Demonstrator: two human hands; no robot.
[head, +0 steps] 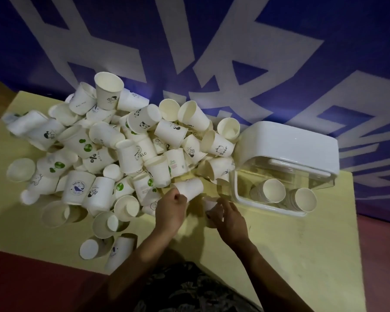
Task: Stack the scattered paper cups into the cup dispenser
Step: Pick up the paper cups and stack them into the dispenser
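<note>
A big heap of white paper cups (113, 149), several with printed logos, covers the left and middle of the yellow table (279, 244). The cup dispenser (288, 145), a white-lidded clear box, lies on its side at the right, with two cup stacks (274, 190) inside, mouths facing me. My left hand (170, 210) grips a plain cup (190, 189) lying sideways at the heap's near edge. My right hand (229, 218) holds another small cup (208, 204), partly hidden by its fingers, just left of the dispenser's opening.
A blue banner with large white characters (212, 52) hangs behind the table. Loose cups (104, 224) lie near the table's front left edge. Red floor (20, 278) shows around the table. Patterned dark clothing (185, 289) is at the bottom.
</note>
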